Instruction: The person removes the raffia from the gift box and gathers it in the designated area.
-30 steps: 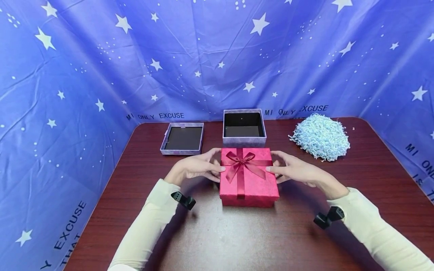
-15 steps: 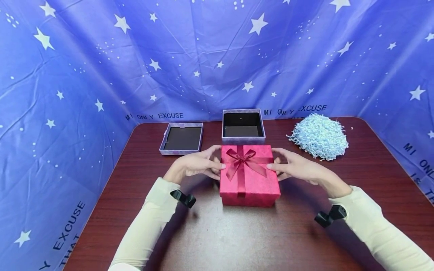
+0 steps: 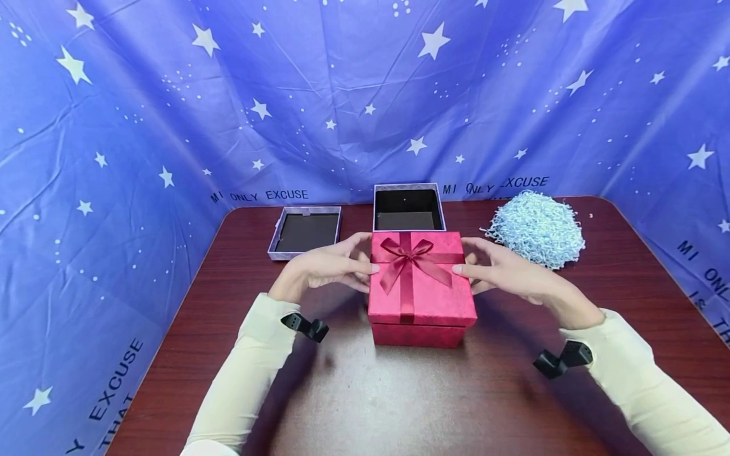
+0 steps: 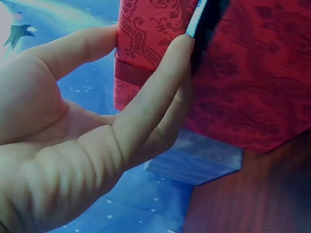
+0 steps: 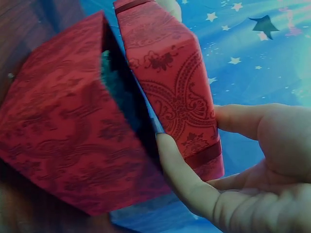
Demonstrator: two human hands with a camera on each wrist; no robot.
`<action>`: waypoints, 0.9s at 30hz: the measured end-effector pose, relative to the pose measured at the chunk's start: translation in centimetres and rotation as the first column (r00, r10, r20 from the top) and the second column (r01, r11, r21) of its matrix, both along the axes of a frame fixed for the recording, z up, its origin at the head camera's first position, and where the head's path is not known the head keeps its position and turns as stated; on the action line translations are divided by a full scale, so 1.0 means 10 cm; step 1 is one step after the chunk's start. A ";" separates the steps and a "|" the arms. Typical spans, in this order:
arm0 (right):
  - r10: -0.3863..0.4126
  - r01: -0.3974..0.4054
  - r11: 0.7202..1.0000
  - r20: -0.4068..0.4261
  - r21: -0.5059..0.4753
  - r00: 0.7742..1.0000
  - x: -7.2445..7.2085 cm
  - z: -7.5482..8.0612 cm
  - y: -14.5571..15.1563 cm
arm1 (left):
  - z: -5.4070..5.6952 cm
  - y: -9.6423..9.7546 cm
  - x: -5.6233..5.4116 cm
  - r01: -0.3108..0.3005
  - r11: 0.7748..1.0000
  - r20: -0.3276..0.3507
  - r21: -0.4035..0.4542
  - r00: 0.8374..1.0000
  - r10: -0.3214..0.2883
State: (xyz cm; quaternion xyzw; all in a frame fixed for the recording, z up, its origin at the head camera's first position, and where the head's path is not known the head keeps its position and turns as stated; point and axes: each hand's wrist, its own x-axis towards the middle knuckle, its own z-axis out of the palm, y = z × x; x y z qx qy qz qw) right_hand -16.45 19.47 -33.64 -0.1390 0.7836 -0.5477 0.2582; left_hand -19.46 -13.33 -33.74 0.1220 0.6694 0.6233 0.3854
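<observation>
Just beyond the left grip and slightly to its left, a shallow lavender tray (image 3: 308, 233) is laid hollow side up on the table (image 3: 388, 405). By the left hand (image 3: 319, 265), the left side of a red lid (image 3: 430, 297) is pinched, the thumb set at its top and fingertips hooked under its rim. Between the two grips, a ribbon bow (image 3: 409, 255) is borne on the lid. Below the lid, a red box (image 3: 418, 336) is stood on the table, parted from it by a gap in which something blue-green (image 5: 111, 80) is seen. Straight behind the lid, a deep lavender box (image 3: 409, 201) is partly hidden. By the right hand (image 3: 510, 273), the lid's right side is pinched likewise. Beyond that grip, to its right, pale blue shredded paper (image 3: 536, 227) is heaped near the fingers.
</observation>
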 end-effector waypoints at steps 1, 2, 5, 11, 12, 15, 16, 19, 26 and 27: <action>-0.009 0.009 1.000 -0.012 0.001 1.000 0.00 0.03 0.00 | 0.03 0.00 -0.01 -0.013 1.000 -0.009 0.002 1.000 0.013; -0.022 0.022 1.000 -0.027 -0.003 0.999 -0.01 0.06 0.00 | 0.05 0.00 -0.01 -0.030 1.000 -0.023 0.005 0.999 0.030; -0.081 0.081 0.997 -0.090 -0.010 0.993 -0.03 0.13 -0.02 | 0.11 0.02 -0.04 -0.103 0.994 -0.078 0.025 0.991 0.104; -0.260 0.259 0.965 -0.273 -0.038 0.926 -0.06 0.23 -0.09 | 0.23 0.09 -0.04 -0.240 0.969 -0.217 0.062 0.944 0.248; -0.281 0.279 0.959 -0.294 -0.047 0.914 -0.07 0.25 -0.10 | 0.24 0.10 -0.04 -0.254 0.965 -0.239 0.061 0.935 0.262; -0.317 0.311 0.947 -0.338 -0.075 0.886 -0.08 0.30 -0.13 | 0.28 0.10 -0.03 -0.287 0.956 -0.300 0.063 0.908 0.292; -0.326 0.317 0.945 -0.347 -0.083 0.879 -0.08 0.31 -0.13 | 0.29 0.09 -0.02 -0.298 0.952 -0.319 0.069 0.898 0.304; -0.355 0.352 0.932 -0.392 -0.082 0.849 -0.06 0.35 -0.16 | 0.32 0.08 -0.01 -0.321 0.941 -0.376 0.110 0.863 0.338; -0.421 0.397 0.902 -0.540 -0.168 0.729 -0.04 0.37 -0.26 | 0.35 0.03 -0.01 -0.376 0.916 -0.486 0.140 0.780 0.394; -0.429 0.400 0.898 -0.562 -0.182 0.707 -0.04 0.36 -0.27 | 0.35 0.02 -0.01 -0.378 0.915 -0.486 0.142 0.778 0.397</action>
